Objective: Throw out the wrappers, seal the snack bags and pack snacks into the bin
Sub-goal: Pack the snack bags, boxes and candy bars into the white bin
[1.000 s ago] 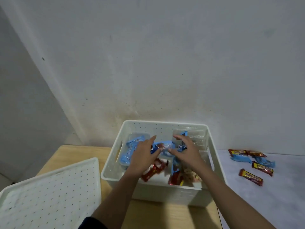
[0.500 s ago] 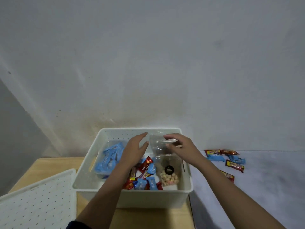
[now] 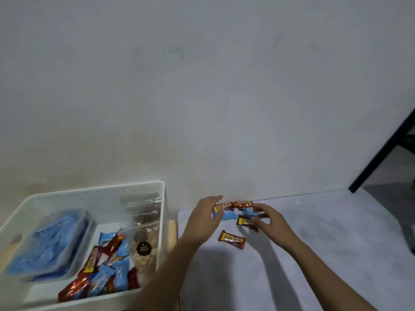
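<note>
White plastic bin (image 3: 94,191), far left, rounded corners, pinholes in the back wall. Inside, at the left, a clear bag of blue packets (image 3: 48,242); in the middle, loose bars (image 3: 105,265) in glossy red and blue foil, heaped; against the right wall, clear zip bags (image 3: 143,241), 1 with pale nuts and a round dark label.

Left hand (image 3: 205,217): right of the bin, fingers loosely curved and apart, gripping nothing I can see. It sits over the left end of a small cluster of bars by the wall, thumb near a blue bar (image 3: 227,215).

1 red bar (image 3: 231,239) with yellow lettering lies flat on the pale mottled tabletop (image 3: 325,248), between both wrists, apart from the cluster.

Right hand (image 3: 270,218): fingertips blurred at a red bar (image 3: 244,221); I cannot tell whether they pinch it or only touch.

Black slanted leg (image 3: 381,151), far right.
</note>
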Motion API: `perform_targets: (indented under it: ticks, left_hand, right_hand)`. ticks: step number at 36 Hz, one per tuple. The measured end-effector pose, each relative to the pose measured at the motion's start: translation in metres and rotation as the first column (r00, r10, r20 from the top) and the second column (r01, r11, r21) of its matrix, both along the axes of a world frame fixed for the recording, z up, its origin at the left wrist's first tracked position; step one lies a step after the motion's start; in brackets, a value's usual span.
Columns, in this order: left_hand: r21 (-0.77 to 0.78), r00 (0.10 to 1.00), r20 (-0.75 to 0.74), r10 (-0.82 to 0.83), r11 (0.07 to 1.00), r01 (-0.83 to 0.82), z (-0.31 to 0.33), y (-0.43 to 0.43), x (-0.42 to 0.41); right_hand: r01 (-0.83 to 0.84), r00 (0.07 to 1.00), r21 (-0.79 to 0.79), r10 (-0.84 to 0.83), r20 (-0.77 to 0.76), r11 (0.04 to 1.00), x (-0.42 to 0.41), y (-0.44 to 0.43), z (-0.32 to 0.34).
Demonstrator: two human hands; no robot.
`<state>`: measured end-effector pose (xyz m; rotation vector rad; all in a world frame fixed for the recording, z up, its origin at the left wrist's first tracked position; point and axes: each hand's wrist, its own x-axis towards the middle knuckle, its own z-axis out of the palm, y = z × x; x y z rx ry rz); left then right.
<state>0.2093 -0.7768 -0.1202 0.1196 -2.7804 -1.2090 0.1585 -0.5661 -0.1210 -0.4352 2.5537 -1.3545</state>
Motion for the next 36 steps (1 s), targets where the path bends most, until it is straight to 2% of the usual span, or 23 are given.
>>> perform_targets:
  ticks: [3, 8, 12, 16, 21, 26, 36]
  left_hand:
    - [-0.070, 0.998, 0.054, -0.042, 0.997, 0.046, -0.046, 0.020, -0.003]
    - [-0.272, 0.970, 0.226, -0.088, 0.951, 0.150, -0.106, 0.040, -0.005]
    - [-0.463, 0.982, 0.173, -0.077, 0.874, 0.150, -0.119, 0.044, -0.015]
    - [-0.564, 0.978, 0.125, -0.170, 0.799, 0.210, -0.146, 0.032, -0.031]
    - [-0.578, 0.977, 0.146, -0.159, 0.787, 0.214, -0.159, 0.015, -0.051]
    - [-0.599, 0.986, 0.103, -0.129, 0.783, 0.166, -0.159, 0.004, -0.067]
    - [-0.481, 0.996, -0.007, -0.094, 0.873, 0.079, -0.161, 0.004, -0.085]
  right_hand:
    - [-0.009, 0.998, 0.133, 0.001, 0.057, 0.991, -0.009, 0.027, -0.030]
    - [-0.096, 0.995, 0.299, 0.086, 0.044, 0.949, -0.017, 0.044, -0.073]
    - [-0.143, 0.979, 0.416, 0.190, -0.075, 0.898, -0.027, 0.037, -0.104]
    - [-0.139, 0.958, 0.519, 0.248, -0.146, 0.843, -0.043, 0.023, -0.127]
    - [-0.089, 0.934, 0.551, 0.262, -0.243, 0.830, -0.070, 0.008, -0.145]
    - [-0.167, 0.875, 0.599, 0.398, -0.276, 0.783, -0.100, -0.003, -0.148]
    - [-0.134, 0.868, 0.593, 0.382, -0.316, 0.794, -0.112, -0.012, -0.147]
